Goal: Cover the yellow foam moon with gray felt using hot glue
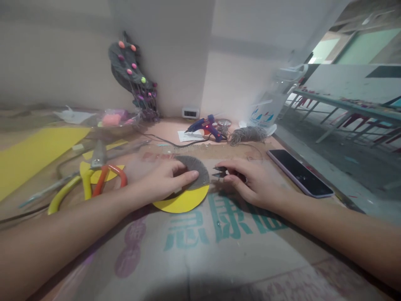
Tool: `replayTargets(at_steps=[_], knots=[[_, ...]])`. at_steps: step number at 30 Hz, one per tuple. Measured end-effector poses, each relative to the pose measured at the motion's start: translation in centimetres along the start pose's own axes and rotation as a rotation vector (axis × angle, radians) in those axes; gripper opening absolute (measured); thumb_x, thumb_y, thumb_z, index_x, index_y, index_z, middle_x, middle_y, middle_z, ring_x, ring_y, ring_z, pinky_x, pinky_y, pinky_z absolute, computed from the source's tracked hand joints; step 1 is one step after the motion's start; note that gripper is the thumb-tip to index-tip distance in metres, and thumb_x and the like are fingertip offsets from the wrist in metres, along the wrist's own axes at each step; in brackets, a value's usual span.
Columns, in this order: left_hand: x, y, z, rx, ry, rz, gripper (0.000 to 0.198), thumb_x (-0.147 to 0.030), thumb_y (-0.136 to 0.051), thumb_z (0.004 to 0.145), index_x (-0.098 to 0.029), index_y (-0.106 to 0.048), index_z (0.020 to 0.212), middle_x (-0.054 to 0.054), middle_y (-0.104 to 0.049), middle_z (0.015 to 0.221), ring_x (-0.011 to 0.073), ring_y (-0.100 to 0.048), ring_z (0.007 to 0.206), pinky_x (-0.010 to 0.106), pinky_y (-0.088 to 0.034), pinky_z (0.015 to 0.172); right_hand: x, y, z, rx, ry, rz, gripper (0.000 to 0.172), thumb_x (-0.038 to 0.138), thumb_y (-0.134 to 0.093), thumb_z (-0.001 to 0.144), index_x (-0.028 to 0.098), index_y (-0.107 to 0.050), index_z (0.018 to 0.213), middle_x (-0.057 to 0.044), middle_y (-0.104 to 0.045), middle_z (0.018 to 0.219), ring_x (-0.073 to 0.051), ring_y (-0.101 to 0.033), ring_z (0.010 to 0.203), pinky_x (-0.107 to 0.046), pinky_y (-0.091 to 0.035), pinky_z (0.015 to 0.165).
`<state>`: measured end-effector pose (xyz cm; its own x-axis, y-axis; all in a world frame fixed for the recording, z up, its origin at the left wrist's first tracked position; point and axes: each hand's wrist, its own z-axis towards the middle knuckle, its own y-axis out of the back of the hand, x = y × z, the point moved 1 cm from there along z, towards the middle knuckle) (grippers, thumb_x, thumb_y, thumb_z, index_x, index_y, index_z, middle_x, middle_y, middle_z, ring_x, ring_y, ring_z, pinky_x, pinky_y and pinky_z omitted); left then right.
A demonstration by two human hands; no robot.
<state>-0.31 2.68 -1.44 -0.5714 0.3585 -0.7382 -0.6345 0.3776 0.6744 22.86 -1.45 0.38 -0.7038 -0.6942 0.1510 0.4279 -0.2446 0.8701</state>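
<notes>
A round yellow card disc lies on the printed sheet in front of me, its far part covered with grey yarn. My left hand grips the disc at its left side, thumb on the grey yarn; some of its fingers are hidden. Just to the right, my right hand is closed around small dark thread snips. Their two pointed blades are apart and face the disc without touching it.
Orange-and-yellow-handled scissors lie left, by yellow sheet. A blue glue gun, red light lit, and grey yarn sit behind. A phone lies right. A grey moon-shaped decoration stands against the wall.
</notes>
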Motion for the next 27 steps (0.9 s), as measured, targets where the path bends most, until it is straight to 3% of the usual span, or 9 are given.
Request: replayTargets(at_steps=[12, 20, 27], knots=[[-0.17, -0.08, 0.08, 0.015, -0.038, -0.018, 0.041, -0.054, -0.048, 0.083, -0.017, -0.059, 0.07, -0.001, -0.061, 0.063, 0.0122, -0.051, 0.055, 0.022, -0.035, 0.047, -0.24, -0.44, -0.11, 0.031, -0.013, 0.018, 0.028, 0.028, -0.049, 0.09, 0.015, -0.059, 0.113, -0.006, -0.067, 0.087, -0.012, -0.055, 0.064, -0.024, -0.042, 0.06], [-0.1, -0.12, -0.01, 0.008, -0.03, 0.004, 0.043, -0.054, -0.047, 0.083, -0.017, -0.057, 0.065, -0.002, -0.058, 0.057, 0.0115, -0.049, 0.051, 0.021, -0.032, 0.045, -0.1, -0.39, 0.03, 0.073, -0.02, 0.025, 0.024, 0.034, -0.052, 0.089, 0.014, -0.061, 0.098, -0.004, -0.063, 0.075, -0.012, -0.052, 0.061, -0.023, -0.037, 0.057], [0.03, 0.12, -0.1, 0.041, -0.01, 0.028, 0.044, -0.056, -0.05, 0.08, -0.016, -0.06, 0.065, 0.0, -0.06, 0.06, 0.0135, -0.053, 0.054, 0.022, -0.034, 0.045, -0.09, -0.2, 0.07, 0.046, -0.069, 0.028, 0.023, 0.032, -0.054, 0.087, 0.014, -0.061, 0.1, -0.005, -0.064, 0.078, -0.013, -0.054, 0.064, -0.023, -0.038, 0.058]])
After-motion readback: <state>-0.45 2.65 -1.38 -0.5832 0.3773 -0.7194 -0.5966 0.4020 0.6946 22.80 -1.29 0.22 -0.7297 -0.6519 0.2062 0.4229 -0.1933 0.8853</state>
